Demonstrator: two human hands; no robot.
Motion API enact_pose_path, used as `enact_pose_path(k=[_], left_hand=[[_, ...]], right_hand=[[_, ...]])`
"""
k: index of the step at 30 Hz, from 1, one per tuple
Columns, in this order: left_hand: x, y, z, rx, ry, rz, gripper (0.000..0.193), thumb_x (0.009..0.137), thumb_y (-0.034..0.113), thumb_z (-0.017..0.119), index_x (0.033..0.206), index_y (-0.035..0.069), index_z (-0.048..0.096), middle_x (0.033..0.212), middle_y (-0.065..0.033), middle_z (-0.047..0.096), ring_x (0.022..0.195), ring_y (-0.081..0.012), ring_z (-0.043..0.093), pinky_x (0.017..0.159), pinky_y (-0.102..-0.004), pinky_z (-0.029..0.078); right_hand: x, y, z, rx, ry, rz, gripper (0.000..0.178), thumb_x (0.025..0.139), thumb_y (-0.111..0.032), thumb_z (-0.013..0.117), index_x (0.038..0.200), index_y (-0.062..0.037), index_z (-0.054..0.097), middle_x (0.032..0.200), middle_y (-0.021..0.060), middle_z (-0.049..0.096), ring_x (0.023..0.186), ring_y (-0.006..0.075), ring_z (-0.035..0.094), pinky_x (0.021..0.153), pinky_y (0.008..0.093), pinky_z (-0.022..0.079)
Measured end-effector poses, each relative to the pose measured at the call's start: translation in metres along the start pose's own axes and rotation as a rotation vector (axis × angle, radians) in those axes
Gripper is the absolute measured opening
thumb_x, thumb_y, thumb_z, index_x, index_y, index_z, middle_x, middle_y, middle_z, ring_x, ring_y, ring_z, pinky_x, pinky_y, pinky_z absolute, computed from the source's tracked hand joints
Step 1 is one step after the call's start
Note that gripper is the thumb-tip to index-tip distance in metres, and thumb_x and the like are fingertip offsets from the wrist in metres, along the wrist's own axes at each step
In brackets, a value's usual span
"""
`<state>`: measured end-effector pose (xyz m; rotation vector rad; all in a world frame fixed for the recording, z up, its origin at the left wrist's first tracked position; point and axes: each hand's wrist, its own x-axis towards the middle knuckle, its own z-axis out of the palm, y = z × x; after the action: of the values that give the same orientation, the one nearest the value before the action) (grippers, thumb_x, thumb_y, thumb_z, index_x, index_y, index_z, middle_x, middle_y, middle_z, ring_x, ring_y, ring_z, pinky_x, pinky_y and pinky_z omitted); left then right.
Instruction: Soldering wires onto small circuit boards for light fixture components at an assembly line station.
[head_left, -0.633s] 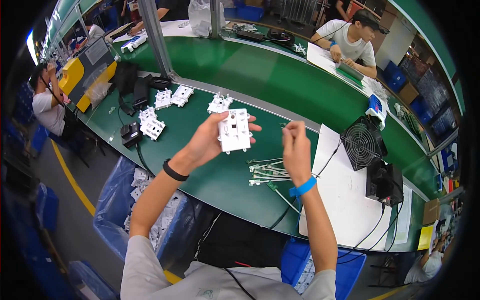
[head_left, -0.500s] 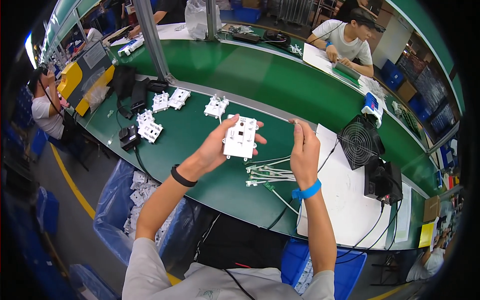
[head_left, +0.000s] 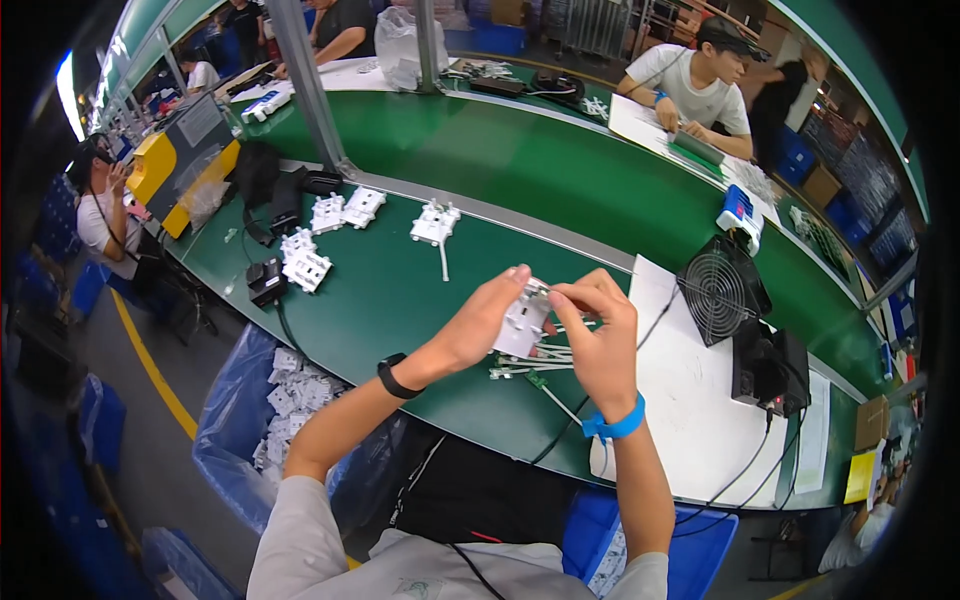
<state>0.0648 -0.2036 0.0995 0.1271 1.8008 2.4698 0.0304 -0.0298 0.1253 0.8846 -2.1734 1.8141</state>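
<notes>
The flat plastic socket plate point(head_left: 522, 322) between the hands is white. The wide curved workbench top point(head_left: 400, 300) is dark green. The left wrist carries a thin black band point(head_left: 392, 377), the right one a bright blue band point(head_left: 614, 427). The square desk fan point(head_left: 722, 290) is black (its grille too). The paper sheet point(head_left: 690, 420) is white.

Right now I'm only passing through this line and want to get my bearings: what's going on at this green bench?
A person at the green bench holds a white plastic socket part in the left hand, above a bundle of short wires. The right hand pinches at the part's upper edge with its fingertips. More white parts lie farther back on the left, and a small black fan stands on white paper to the right.
</notes>
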Motion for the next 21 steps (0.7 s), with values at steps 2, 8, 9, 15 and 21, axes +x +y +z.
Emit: enact_pose_path(k=[2,8,9,15,21], left_hand=[[0.0,-0.002,-0.001,0.055,-0.004,0.042,0.04,0.112,0.042,0.043,0.107,0.004,0.055,0.091,-0.0086,0.07,0.075,-0.0126,0.068,0.065,-0.0273,0.055],[-0.004,0.005,-0.003,0.106,-0.025,0.056,0.041,0.11,0.041,0.048,0.105,0.001,0.058,0.091,-0.0087,0.071,0.071,-0.012,0.066,0.063,-0.027,0.054],[-0.005,0.004,-0.005,0.133,-0.036,0.067,0.04,0.11,0.04,0.049,0.105,0.001,0.058,0.091,-0.0084,0.07,0.07,-0.0119,0.066,0.063,-0.027,0.054],[-0.009,0.002,-0.006,0.289,-0.059,0.119,0.037,0.098,0.039,0.072,0.098,0.004,0.06,0.085,-0.0043,0.067,0.075,-0.0102,0.064,0.066,-0.027,0.051],[-0.011,-0.001,-0.021,0.577,-0.095,0.185,0.027,0.099,0.028,0.07,0.106,0.003,0.062,0.085,-0.0072,0.071,0.073,-0.0127,0.068,0.066,-0.0294,0.053]], right_hand=[[0.001,-0.003,-0.001,-0.043,-0.016,0.021,0.009,0.089,0.002,0.071,0.096,0.0062,0.075,0.085,0.0097,0.06,0.074,0.0172,0.063,0.065,0.029,0.053],[0.002,0.012,-0.006,0.07,-0.111,0.159,0.011,0.093,-0.002,0.07,0.096,0.0075,0.074,0.086,0.0062,0.06,0.074,0.0136,0.065,0.068,0.0255,0.048],[0.001,0.012,-0.004,0.136,-0.112,0.197,0.011,0.093,-0.002,0.07,0.096,0.0075,0.074,0.086,0.0058,0.06,0.074,0.0134,0.065,0.068,0.0254,0.048],[-0.002,0.019,0.001,0.134,-0.121,0.166,0.012,0.091,-0.002,0.071,0.099,0.0055,0.072,0.087,0.0052,0.061,0.076,0.0114,0.062,0.069,0.0254,0.048],[-0.006,0.013,0.01,0.125,-0.117,0.285,0.013,0.092,-0.004,0.073,0.097,0.0029,0.063,0.077,0.0022,0.061,0.065,0.0076,0.054,0.061,0.0235,0.043]])
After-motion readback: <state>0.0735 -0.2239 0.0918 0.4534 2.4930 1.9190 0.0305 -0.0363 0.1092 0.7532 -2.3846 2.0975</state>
